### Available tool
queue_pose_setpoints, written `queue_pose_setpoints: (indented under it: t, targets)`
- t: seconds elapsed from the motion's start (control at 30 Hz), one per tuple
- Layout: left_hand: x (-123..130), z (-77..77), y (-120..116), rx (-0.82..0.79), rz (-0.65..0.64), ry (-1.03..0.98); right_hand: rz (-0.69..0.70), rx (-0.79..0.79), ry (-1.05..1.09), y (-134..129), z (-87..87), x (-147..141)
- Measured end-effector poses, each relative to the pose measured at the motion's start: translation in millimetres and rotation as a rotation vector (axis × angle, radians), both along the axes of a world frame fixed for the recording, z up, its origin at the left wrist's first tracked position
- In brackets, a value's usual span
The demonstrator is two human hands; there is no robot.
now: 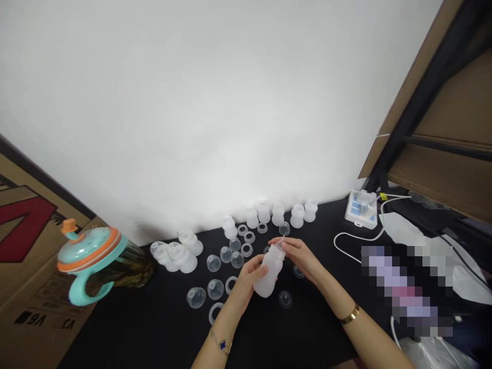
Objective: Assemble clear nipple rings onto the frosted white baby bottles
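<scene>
Left grip (248, 278) is wrapped around the body of a frosted white bottle (268, 279), while the right grip (302, 256) appears to pinch a clear piece (279, 246) at its mouth. The bottle leans at lower centre of the frame, raised over the black worktop (315, 323). It looks light and probably soft-walled, hard to break but perhaps slick; its rounded body suits a gentle full wrap, and the thin piece a fingertip hold.

Left hand (248, 279) curled in grip; right hand (300, 254) just beside, pinching; both forearms (339, 301) angled inward.
</scene>
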State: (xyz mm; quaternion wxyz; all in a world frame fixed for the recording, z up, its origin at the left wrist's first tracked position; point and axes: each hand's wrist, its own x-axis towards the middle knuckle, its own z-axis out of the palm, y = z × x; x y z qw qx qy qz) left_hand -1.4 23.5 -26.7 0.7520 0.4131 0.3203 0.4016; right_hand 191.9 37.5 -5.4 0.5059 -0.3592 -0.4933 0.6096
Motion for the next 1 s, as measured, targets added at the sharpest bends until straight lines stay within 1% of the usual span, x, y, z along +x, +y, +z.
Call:
queue_pose_setpoints:
  t: [0.13,0.27,0.57,0.77,1.0]
  targets:
    - [-0.7,-2.1,1.3,0.015,-0.008,0.015,-0.01,-0.029,0.023,1.8,-5.0,-0.3]
    - [-1.0,-2.4,2.8,0.02,-0.014,0.046,-0.051,-0.043,-0.005,2.8,-7.4,0.4]
    - [-1.2,-1.4,1.8,0.077,-0.018,0.067,-0.091,0.053,-0.043,4.8,-9.9,1.7]
    - [-0.7,-0.7,2.0,0.103,0.031,0.106,-0.129,0.046,-0.059,3.4,-7.3,0.6]
    - [0.8,-7.4,4.6,0.169,0.077,0.148,-0.137,0.038,-0.07,2.3,-5.0,-0.7]
